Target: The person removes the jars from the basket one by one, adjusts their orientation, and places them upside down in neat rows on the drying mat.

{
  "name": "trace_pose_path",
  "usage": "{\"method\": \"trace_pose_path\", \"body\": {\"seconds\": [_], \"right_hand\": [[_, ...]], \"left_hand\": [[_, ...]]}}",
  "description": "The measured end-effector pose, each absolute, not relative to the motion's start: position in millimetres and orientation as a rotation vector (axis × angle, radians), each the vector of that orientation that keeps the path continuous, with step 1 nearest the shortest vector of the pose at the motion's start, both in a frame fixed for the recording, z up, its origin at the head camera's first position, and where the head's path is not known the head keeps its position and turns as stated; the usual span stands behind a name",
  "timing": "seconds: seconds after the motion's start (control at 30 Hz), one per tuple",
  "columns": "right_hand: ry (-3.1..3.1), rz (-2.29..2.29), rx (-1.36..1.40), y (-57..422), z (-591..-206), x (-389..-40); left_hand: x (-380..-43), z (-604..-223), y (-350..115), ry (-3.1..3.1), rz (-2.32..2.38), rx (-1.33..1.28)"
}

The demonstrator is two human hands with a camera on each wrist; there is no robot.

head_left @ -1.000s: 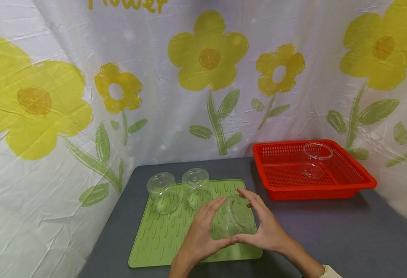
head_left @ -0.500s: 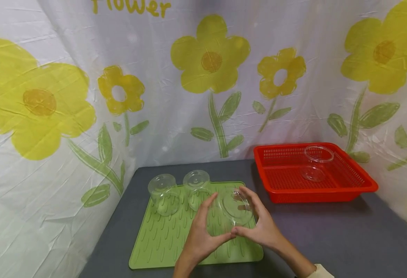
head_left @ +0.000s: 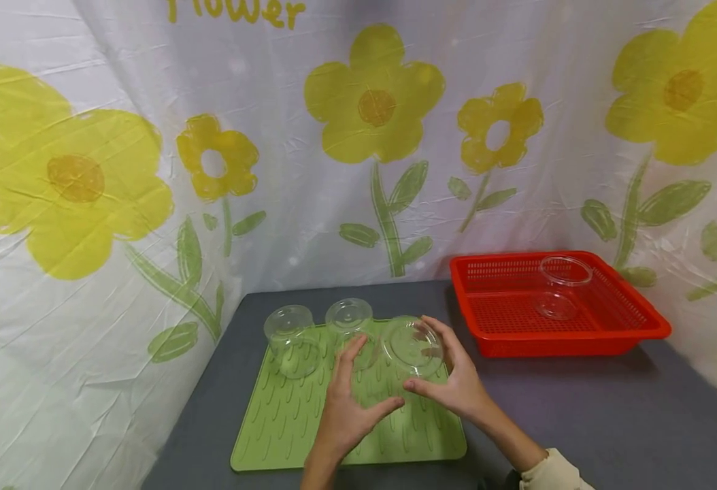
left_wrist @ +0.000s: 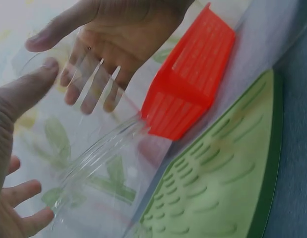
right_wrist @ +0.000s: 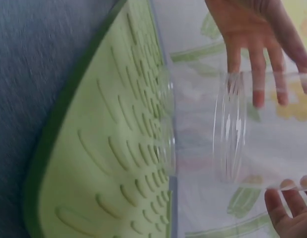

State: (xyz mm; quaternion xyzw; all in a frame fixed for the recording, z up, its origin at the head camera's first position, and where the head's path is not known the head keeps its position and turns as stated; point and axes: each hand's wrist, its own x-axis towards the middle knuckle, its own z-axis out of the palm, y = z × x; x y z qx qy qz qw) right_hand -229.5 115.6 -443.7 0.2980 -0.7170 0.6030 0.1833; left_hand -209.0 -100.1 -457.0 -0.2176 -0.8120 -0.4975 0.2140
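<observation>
"Position of the clear, round, plastic-looking cup [head_left: 403,348], taken from the green, rectangular, ridged mat [head_left: 285,425]?"

"Above the mat's right half, towards its back edge, and not touching it: the right wrist view shows a gap between rim and mat. That gap, I'd judge, is what the coming move turns on."

"Which hand is nearer?"

"The right hand [head_left: 461,384]. It grips the cup from the mat's right side, thumb in front, fingers round the far side."

"And the left hand [head_left: 343,415]?"

"Over the middle of the mat, thumb and fingers spread wide, holding nothing; the head view shows it apart from the cup."

"How does the long axis run?"

"Up from the mat: mouth down, base up, rim roughly level with the mat. A slight tilt I can't rule out."

"Its look?"

"Colourless, smooth-walled, straight-sided, with thick rings at the mouth; the mat's green shows through."
</observation>
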Motion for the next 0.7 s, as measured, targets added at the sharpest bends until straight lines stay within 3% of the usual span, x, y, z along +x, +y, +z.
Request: {"method": "trace_pose_path", "body": {"seconds": [0.37,0.7], "right_hand": [[-2.339,1.544,0.429,117,-440,-257],[-2.440,1.443,0.225,113,-448,-280]], "left_hand": [[-212,-471,-139,-2.013,-1.234,-0.323],[-218,-482,-171,-1.918,-1.064,-0.063]]}}
